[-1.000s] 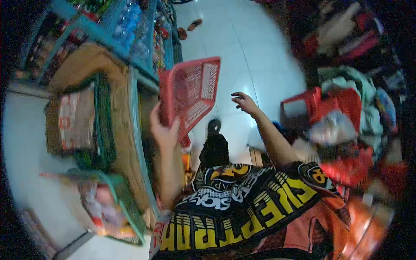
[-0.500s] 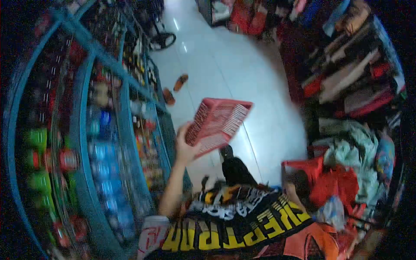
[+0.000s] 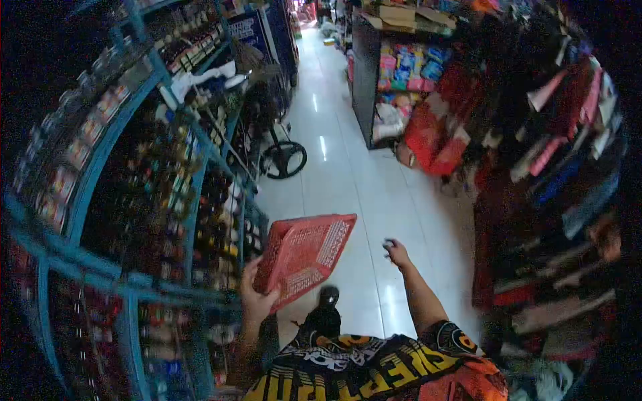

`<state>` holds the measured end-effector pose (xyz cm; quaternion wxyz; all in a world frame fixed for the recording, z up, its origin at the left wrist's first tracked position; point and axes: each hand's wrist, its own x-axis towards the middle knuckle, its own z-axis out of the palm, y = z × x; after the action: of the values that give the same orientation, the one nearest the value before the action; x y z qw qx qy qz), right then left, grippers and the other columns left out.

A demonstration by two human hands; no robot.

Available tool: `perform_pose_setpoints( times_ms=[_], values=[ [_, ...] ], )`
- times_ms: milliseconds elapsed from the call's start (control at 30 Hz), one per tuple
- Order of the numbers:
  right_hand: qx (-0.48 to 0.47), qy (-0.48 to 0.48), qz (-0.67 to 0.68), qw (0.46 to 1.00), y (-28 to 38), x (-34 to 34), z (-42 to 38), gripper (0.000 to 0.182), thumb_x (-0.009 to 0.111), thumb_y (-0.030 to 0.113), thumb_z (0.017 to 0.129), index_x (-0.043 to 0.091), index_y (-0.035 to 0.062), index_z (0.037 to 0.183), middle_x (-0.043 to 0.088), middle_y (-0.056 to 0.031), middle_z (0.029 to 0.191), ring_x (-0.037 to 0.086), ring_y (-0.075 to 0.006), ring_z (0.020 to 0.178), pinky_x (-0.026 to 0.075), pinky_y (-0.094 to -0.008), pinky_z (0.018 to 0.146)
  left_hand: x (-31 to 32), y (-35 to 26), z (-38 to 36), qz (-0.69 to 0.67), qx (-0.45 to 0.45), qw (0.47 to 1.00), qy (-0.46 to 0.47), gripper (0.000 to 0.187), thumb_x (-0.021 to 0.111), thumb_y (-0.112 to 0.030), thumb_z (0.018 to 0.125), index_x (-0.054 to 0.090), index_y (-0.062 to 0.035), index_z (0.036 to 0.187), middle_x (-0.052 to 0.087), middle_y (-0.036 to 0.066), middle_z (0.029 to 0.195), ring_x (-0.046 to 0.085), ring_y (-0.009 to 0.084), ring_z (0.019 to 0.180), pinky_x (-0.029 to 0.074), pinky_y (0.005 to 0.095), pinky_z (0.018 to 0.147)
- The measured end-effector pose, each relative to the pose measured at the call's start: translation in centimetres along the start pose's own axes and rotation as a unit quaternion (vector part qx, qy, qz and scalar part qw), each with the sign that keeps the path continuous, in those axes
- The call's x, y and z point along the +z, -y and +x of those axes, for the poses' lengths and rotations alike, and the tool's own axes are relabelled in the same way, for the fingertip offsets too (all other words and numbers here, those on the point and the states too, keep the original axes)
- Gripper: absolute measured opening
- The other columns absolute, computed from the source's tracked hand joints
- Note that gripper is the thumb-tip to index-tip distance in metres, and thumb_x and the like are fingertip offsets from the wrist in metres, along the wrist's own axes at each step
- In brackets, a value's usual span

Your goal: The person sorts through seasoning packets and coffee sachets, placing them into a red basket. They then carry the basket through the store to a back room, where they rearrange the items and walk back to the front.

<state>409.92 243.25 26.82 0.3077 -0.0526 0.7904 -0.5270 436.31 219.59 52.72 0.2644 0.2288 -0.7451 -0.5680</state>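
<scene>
A red plastic basket (image 3: 311,250) with slotted, perforated sides is tilted in front of me. My left hand (image 3: 257,294) is closed on its near left edge, the thumb over the rim. Nothing shows inside the basket from this angle. Out over the floor to the right, my right hand (image 3: 398,254) is apart from the basket. Its fingers are loosely bent with a gap between them, and I make out nothing held; the fingertips look dark and slightly blurred.
Blue shelving (image 3: 107,160) with bottles and packs lines the left. A wheel (image 3: 284,159) stands beside it on the pale tiled floor (image 3: 334,194). A dark cabinet (image 3: 366,87) with colourful packets is ahead right. Hanging and stacked cloth (image 3: 548,301) fills the right.
My view has risen to show more of the aisle ahead. The basket, still in my left hand, sits lower and further left in view. My right hand has come into sight.
</scene>
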Motion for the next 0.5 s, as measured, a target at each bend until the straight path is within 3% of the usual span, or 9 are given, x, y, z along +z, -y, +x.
perform_pose_setpoints(
  times_ms=[67,167,233,300,333,400,433,467,500],
  values=[
    [-0.133,-0.021,0.007,0.991,5.6,1.4,9.6,0.032,0.053,0.02,0.075,0.049,0.0056,0.103,0.059,-0.0111,0.074,0.057,-0.0188,0.065,0.045,-0.0304,0.057,1.5,5.6,6.3,-0.011,0.013,1.0,0.018,0.057,0.064,-0.005,0.061,0.038,-0.0027,0.113,0.044,0.013,0.107,0.047,0.0227,0.098,0.038,0.0334,0.083],
    [-0.173,-0.025,-0.128,0.976,10.8,1.7,19.2,0.036,0.052,0.02,0.077,0.044,0.0066,0.11,0.059,-0.0131,0.084,0.057,-0.0235,0.071,0.045,-0.0338,0.064,7.2,8.6,17.5,-0.015,0.016,0.999,0.033,0.056,0.062,-0.002,0.061,0.039,-0.0023,0.111,0.046,0.013,0.105,0.047,0.0229,0.098,0.038,0.033,0.083],
    [-0.145,-0.05,-0.129,0.98,8.8,0.9,19.5,0.049,0.053,0.021,0.075,0.033,0.01,0.119,0.057,-0.0164,0.09,0.057,-0.0281,0.075,0.044,-0.0364,0.068,8.7,9.3,20.9,-0.084,-0.012,0.996,0.032,0.054,0.059,0.001,0.06,0.04,-0.0021,0.11,0.046,0.013,0.104,0.046,0.0228,0.098,0.037,0.0327,0.083],
    [-0.092,-0.063,-0.149,0.983,5.5,-1.9,22.2,0.065,0.056,0.017,0.072,0.019,0.0091,0.126,0.056,-0.0115,0.079,0.053,-0.0161,0.058,0.043,-0.0262,0.052,12.0,8.4,29.0,-0.005,-0.004,0.997,0.077,0.055,0.058,0.002,0.058,0.039,-0.0025,0.11,0.046,0.013,0.103,0.047,0.0227,0.097,0.037,0.0325,0.083],
    [0.058,-0.042,-0.021,0.997,5.3,-3.8,21.8,0.074,0.058,0.017,0.07,0.012,0.0083,0.128,0.056,-0.0132,0.082,0.052,-0.0143,0.056,0.042,-0.026,0.048,13.1,8.9,32.2,0.036,0.057,0.994,0.085,0.058,0.059,0.003,0.056,0.038,-0.0033,0.111,0.046,0.013,0.102,0.048,0.0229,0.095,0.038,0.0333,0.081],
    [0.214,-0.081,0.024,0.973,5.2,-8.0,22.1,0.068,0.059,0.016,0.07,0.021,0.0058,0.125,0.052,-0.0155,0.092,0.052,-0.0161,0.057,0.04,-0.0263,0.045,15.1,8.7,37.8,0.019,0.065,0.994,0.08,0.059,0.059,0.003,0.056,0.038,-0.0034,0.111,0.047,0.012,0.102,0.048,0.0232,0.095,0.038,0.0335,0.081],
    [0.171,-0.166,0.058,0.969,-1.8,-10.0,24.5,0.063,0.058,0.019,0.071,0.025,0.0079,0.123,0.053,-0.0131,0.093,0.055,-0.0196,0.059,0.039,-0.026,0.044,16.8,8.9,40.5,-0.001,0.064,0.995,0.076,0.059,0.059,0.003,0.056,0.037,-0.0034,0.111,0.047,0.012,0.102,0.048,0.0235,0.095,0.039,0.0336,0.082],
    [0.324,-0.134,0.049,0.935,3.2,-12.0,25.0,0.057,0.057,0.021,0.072,0.03,0.0108,0.121,0.053,-0.0123,0.097,0.057,-0.0227,0.062,0.04,-0.027,0.044,18.3,9.5,43.5,-0.069,0.039,0.995,0.052,0.059,0.06,0.004,0.057,0.037,-0.0037,0.111,0.045,0.01,0.106,0.047,0.0235,0.098,0.039,0.0334,0.082],
    [0.315,-0.134,0.055,0.938,4.1,-12.5,28.9,0.057,0.057,0.021,0.072,0.03,0.0108,0.121,0.053,-0.0123,0.097,0.057,-0.0227,0.062,0.04,-0.027,0.044,19.2,10.5,46.6,-0.067,0.05,0.995,0.052,0.059,0.06,0.004,0.057,0.037,-0.0037,0.111,0.045,0.01,0.106,0.047,0.0235,0.098,0.039,0.0334,0.082]
  ],
)
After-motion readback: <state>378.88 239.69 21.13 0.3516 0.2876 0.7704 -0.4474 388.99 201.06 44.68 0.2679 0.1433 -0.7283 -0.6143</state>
